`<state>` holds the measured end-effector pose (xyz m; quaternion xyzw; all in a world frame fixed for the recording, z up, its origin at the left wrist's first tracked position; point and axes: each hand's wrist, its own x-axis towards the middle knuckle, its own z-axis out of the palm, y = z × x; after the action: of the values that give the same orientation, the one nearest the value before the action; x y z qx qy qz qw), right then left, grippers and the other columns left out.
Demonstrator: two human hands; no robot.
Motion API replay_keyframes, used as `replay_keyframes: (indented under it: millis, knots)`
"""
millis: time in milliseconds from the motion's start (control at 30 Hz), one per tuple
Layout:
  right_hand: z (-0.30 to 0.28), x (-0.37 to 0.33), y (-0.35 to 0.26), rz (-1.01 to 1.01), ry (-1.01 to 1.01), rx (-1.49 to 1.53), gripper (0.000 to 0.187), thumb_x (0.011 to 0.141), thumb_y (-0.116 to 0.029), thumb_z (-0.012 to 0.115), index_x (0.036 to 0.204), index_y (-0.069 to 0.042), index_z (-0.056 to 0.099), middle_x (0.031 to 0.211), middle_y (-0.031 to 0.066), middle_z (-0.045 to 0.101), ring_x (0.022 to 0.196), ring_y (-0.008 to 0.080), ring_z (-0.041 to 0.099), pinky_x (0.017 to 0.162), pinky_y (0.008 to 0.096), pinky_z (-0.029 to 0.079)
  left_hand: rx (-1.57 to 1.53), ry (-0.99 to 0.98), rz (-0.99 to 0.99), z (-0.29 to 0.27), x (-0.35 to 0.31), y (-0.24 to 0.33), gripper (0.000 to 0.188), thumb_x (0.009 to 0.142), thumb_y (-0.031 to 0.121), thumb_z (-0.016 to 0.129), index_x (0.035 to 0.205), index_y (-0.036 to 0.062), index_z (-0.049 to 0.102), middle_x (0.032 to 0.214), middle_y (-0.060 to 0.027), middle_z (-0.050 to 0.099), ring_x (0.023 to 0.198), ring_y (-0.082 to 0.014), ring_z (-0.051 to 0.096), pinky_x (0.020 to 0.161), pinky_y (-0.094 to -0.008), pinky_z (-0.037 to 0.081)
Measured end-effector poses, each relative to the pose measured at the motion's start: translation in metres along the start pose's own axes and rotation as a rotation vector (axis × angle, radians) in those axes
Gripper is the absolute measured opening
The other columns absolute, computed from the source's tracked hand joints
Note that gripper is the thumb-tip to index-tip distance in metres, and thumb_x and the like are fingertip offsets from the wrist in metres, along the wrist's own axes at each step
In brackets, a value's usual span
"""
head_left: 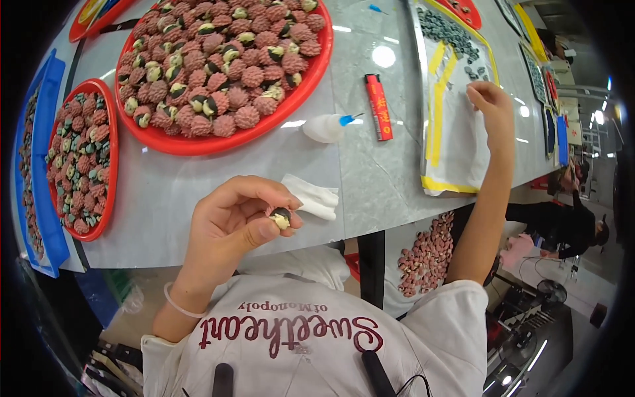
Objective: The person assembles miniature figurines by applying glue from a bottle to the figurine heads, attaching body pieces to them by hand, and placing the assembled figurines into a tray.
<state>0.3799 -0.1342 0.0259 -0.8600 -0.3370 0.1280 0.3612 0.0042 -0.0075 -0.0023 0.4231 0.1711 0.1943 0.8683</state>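
Note:
Between the thumb and fingertips of my left hand is a small decorative piece with a dark part, a cream part and a bit of pink. That hand is above the near table edge, beside a folded white tissue. My right hand hovers over a shallow tray lined with white and edged with yellow tape. Its fingers are drawn together; what they hold, if anything, is too small to make out. Small dark grey-blue pieces are heaped at the tray's far end, beyond that hand.
A big red round tray holds many pink, dark and cream pieces. To its left are a smaller red tray and a blue tray. A glue bottle and a red lighter lie mid-table. Another person is at far right.

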Motion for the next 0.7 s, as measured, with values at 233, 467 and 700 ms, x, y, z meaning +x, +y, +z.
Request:
replay_keyframes:
  millis: [233, 467, 700]
  knots:
    - [0.036, -0.089, -0.068, 0.045, -0.300, 0.786, 0.021, 0.082, -0.016, 0.055, 0.094, 0.001, 0.054, 0.091, 0.0087, 0.053, 0.074, 0.0106, 0.047, 0.063, 0.0187, 0.037, -0.032, -0.017, -0.002, -0.003, 0.003, 0.001, 0.024, 0.078, 0.008, 0.058, 0.097, -0.0034, 0.049, 0.097, -0.0145, 0.054, 0.084, -0.0182, 0.057, 0.072, -0.0266, 0.048]
    - [0.080, -0.127, -0.077, 0.091, -0.511, 1.201, 0.024, 0.078, -0.015, 0.060, 0.092, 0.004, 0.053, 0.089, 0.0153, 0.054, 0.063, 0.0130, 0.048, 0.048, 0.0174, 0.039, 0.017, 0.085, 0.007, 0.006, 0.007, -0.001, 0.034, 0.073, 0.023, 0.066, 0.092, 0.0011, 0.049, 0.092, -0.0135, 0.052, 0.074, -0.0169, 0.057, 0.060, -0.0219, 0.046]
    - [0.104, -0.147, -0.106, 0.108, -0.576, 1.141, 0.025, 0.074, -0.011, 0.064, 0.091, 0.000, 0.048, 0.088, 0.0125, 0.047, 0.065, 0.0115, 0.045, 0.051, 0.0139, 0.037, 0.023, 0.059, 0.039, 0.004, 0.005, -0.004, 0.036, 0.073, 0.024, 0.065, 0.095, 0.0005, 0.049, 0.092, -0.0130, 0.053, 0.075, -0.0176, 0.058, 0.060, -0.0222, 0.047]
